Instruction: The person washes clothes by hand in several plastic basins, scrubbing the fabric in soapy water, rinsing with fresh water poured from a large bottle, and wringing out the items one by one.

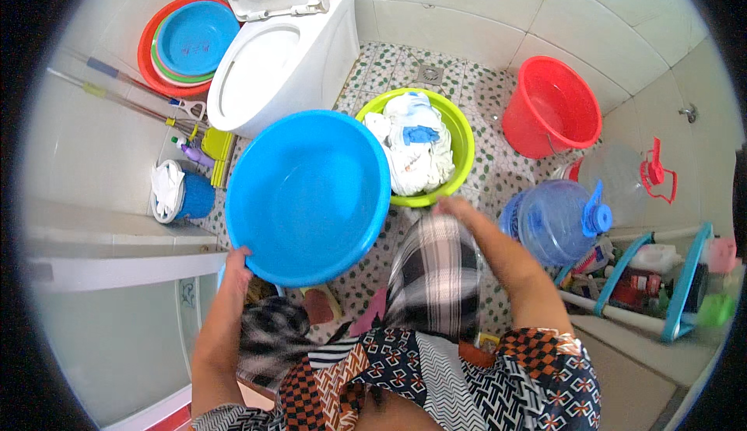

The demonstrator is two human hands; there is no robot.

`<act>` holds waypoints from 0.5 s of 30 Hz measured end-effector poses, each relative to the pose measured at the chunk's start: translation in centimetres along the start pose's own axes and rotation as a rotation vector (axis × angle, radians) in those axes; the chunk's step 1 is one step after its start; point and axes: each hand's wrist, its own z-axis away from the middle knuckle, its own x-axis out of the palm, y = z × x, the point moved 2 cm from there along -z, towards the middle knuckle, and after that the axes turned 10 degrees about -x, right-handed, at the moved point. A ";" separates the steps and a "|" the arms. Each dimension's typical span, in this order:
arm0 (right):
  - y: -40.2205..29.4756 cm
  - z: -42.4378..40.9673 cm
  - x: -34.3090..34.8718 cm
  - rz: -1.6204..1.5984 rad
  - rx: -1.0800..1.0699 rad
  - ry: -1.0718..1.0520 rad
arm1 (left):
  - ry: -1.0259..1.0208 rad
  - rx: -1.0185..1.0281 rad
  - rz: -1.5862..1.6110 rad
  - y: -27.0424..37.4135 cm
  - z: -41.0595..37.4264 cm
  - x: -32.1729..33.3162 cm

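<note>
My left hand (238, 263) grips the near-left rim of a large blue plastic basin (306, 197). The basin is tilted with its inside facing me, and nothing shows in it. To its right, a lime-green plastic basin (464, 139) rests on the floor, partly overlapped by the blue one. Bunched white laundry (417, 157) fills the green basin, with a blue patch of cloth on top. My right hand (454, 207) is blurred at the green basin's near rim, just above my knee; whether its fingers hold the rim is unclear.
A white toilet (262, 69) and stacked basins (198, 37) stand at the far left. Below them are a dustpan (219, 145) and a blue bin (195, 194). On the right are a red bucket (548, 110), a blue-capped water jug (548, 221) and a bottle rack (636, 279).
</note>
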 end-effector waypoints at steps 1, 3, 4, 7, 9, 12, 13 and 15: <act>2.2 -0.6 0.2 -0.101 0.043 -0.005 | 0.038 0.003 -0.003 -0.1 -0.2 2.1; 4.7 -1.6 2.5 -0.442 0.237 0.046 | 0.155 0.015 0.000 -0.5 2.4 6.4; 5.1 -2.1 4.6 -0.571 0.234 0.038 | 0.106 0.039 0.011 -0.9 2.0 4.7; 6.9 -3.7 7.1 -0.783 -0.013 0.155 | 0.005 0.074 -0.029 -1.2 1.3 6.1; 7.1 -4.3 8.0 -0.809 -0.036 0.247 | 0.142 0.066 -0.013 -1.6 1.7 7.4; 3.8 -5.1 8.2 -0.725 -0.015 0.239 | 0.174 0.030 -0.018 -2.4 1.5 8.5; 2.7 -6.3 7.6 -0.716 -0.053 0.223 | 0.150 0.019 -0.021 -2.2 1.5 10.1; 0.2 -9.8 5.6 -0.623 -0.109 0.190 | 0.112 0.016 -0.003 -2.1 0.9 12.1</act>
